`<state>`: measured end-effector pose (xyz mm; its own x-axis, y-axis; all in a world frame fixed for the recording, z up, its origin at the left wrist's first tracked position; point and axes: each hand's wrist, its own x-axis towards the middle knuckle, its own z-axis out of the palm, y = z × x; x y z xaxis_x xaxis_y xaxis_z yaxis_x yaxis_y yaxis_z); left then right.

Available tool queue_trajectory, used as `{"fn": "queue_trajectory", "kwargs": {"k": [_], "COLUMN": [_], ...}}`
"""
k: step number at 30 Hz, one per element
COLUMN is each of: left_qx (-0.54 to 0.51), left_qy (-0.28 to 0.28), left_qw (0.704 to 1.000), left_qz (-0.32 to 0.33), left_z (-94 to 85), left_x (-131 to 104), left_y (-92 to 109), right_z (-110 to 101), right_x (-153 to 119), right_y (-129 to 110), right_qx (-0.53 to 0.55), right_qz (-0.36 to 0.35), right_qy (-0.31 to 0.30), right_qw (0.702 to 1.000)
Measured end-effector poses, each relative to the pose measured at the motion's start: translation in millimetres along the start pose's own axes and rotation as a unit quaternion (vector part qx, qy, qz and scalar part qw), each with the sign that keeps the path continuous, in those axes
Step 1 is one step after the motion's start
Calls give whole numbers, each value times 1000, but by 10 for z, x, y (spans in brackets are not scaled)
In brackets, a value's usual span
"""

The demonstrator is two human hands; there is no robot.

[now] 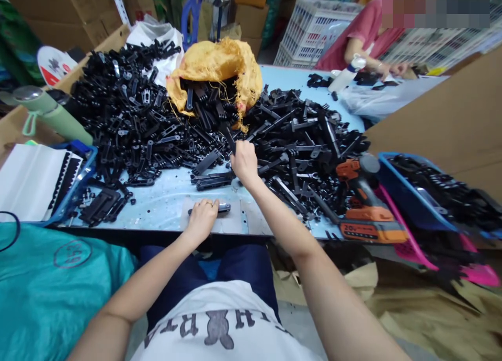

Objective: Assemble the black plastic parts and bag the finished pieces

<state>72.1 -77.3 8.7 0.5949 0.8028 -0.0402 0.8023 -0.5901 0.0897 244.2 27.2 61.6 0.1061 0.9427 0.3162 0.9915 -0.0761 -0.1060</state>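
Observation:
My left hand (204,214) is closed over a black and silver part (224,208) lying on a clear mat (232,221) near the table's front edge. Farther forward, my right hand (244,158) has its fingers closed round the end of a dark flat part (228,137), beside the heaped black parts. Several long black parts (214,181) lie between my two hands. A large pile of small black parts (129,120) is at the left, and longer black pieces (298,141) are heaped at the right. An orange sack (217,60) holds more parts behind.
An orange and black cordless drill (364,209) rests at the right front, beside a blue basket (415,194) of parts. Papers (35,181) and a green bottle (53,113) stand at the left. Across the table, a person in a red shirt (363,34) handles parts.

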Motion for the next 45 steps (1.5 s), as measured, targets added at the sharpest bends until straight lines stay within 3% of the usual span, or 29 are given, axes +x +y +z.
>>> {"fn": "queue_trajectory", "kwargs": {"k": [3,6,8,11,16,26,31,33,35,38,40,42,45], "left_qx": [-59,-111,-123,-128,-146,-193,-187,-186,-188,-151,-109,-76,-29], "left_qy": [-22,-35,-35,-27,2,108,56,47,96,205,208,176,116], "left_qw": [998,991,989,988,986,967,976,975,974,959,954,970,991], "left_qz": [28,72,77,78,76,126,99,115,77,-129,-187,-147,-61], "left_z": [52,87,85,61,84,219,179,113,12,-157,-239,-281,-285], "left_x": [57,112,136,151,120,5,25,122,292,644,898,1140,1462], "left_y": [-38,-62,-50,6,65,-76,-9,-52,-212,-636,-918,-1105,-1193], "right_z": [-252,-335,-275,-111,-42,-352,-266,-155,-35,109,174,221,267], "right_x": [-507,-1017,-1282,-1503,-1589,-1531,-1444,-1432,-1442,-1497,-1540,-1574,-1609], "right_y": [308,590,696,729,647,441,512,597,697,826,876,892,878], "right_qx": [31,40,20,-11,-31,-64,-47,-37,-25,0,17,31,47], "right_qz": [-143,-294,-333,-319,-277,-301,-305,-311,-317,-316,-311,-305,-293], "right_qy": [-113,-237,-267,-269,-237,-185,-175,-166,-156,-140,-132,-128,-128], "right_qw": [983,925,904,909,931,933,935,935,935,938,941,943,946]}}
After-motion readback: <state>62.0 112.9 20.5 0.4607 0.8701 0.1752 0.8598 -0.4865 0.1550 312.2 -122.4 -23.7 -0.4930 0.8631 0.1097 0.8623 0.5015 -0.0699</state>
